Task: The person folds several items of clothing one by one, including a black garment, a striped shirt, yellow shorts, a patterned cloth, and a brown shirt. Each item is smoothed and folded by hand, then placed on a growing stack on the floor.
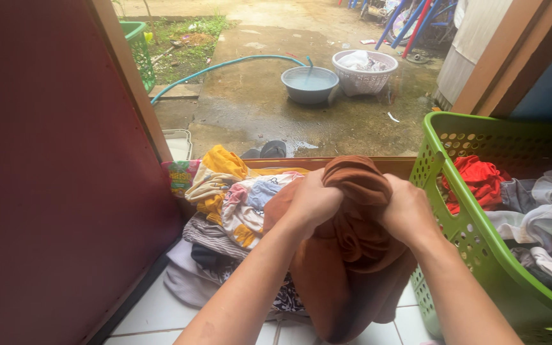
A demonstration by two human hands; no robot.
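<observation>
Both hands are bunched up in a rust-brown cloth (352,249): left hand (311,201) and right hand (410,211) each have fingers clamped tight on it, held up over the clothes pile (231,217) on the tiled floor (154,313), just beside the green laundry basket (455,230).

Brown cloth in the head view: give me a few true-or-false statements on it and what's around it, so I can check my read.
1. Both hands grip the brown cloth. True: the left hand and right hand are closed on its bunched top.
2. The green laundry basket is to the left of the hands. False: it stands to the right.
3. The green basket is empty. False: it holds clothes, including a red garment.
4. A pile of clothes lies on the floor to the left of the cloth. True.
5. The hose outside runs to a grey basin. True.
</observation>
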